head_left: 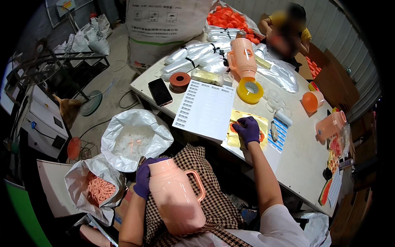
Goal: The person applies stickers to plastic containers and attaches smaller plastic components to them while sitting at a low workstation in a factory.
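A peach-pink thermos jug (175, 197) with a side handle leans across my lap on a checked apron. My left hand (144, 178), in a purple glove, is wrapped round its neck end. Also gloved in purple, my right hand (248, 130) is over a stack of yellow sticker sheets (235, 140) with red-orange designs, its bent fingertips pinching at the top sheet. Left of that stack lies a white sheet of printed labels (204, 109). A blue-and-white striped sheet (278, 133) lies to its right, with a small narrow object (274, 131) beside it.
On the white table (300, 164) are a phone (160, 92), brown tape (180, 81), yellow tape (249, 91), another pink jug (242, 57) and bundled plastic bags (189, 61). Open sacks (119, 123) stand on the floor at left. A co-worker (288, 31) sits across the table.
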Demonstrator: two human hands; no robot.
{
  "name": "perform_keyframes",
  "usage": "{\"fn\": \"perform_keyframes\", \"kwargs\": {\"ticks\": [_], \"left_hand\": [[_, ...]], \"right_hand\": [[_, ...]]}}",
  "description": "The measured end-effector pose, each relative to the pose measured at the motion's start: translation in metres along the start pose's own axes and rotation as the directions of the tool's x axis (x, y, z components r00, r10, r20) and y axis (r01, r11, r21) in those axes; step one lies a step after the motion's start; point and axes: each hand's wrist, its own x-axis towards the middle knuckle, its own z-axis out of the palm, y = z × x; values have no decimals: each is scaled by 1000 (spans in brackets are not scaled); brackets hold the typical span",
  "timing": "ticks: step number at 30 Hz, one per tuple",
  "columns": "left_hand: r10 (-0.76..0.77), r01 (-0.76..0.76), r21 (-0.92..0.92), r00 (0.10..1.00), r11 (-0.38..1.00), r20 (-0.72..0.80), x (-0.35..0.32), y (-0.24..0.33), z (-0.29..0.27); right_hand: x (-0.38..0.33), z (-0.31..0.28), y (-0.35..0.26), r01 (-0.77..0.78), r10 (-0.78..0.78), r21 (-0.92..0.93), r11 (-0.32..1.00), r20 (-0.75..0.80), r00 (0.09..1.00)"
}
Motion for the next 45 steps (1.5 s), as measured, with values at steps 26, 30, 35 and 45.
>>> {"fn": "perform_keyframes", "kwargs": {"ticks": [26, 30, 35, 45], "left_hand": [[247, -295, 307, 951, 905, 185, 10, 14, -10], [159, -187, 122, 966, 975, 205, 8, 15, -8], [-256, 252, -626, 963, 738, 85, -1, 29, 4], [67, -83, 141, 991, 987, 117, -6, 34, -1]], "right_hand": [[-6, -52, 16, -367, 11, 876, 312, 383, 924], [-65, -70, -67, -303, 14, 794, 527, 349, 937], [-166, -75, -212, -691, -271, 585, 424, 810, 520], [-186, -60, -228, -592, -221, 588, 552, 787, 576]]}}
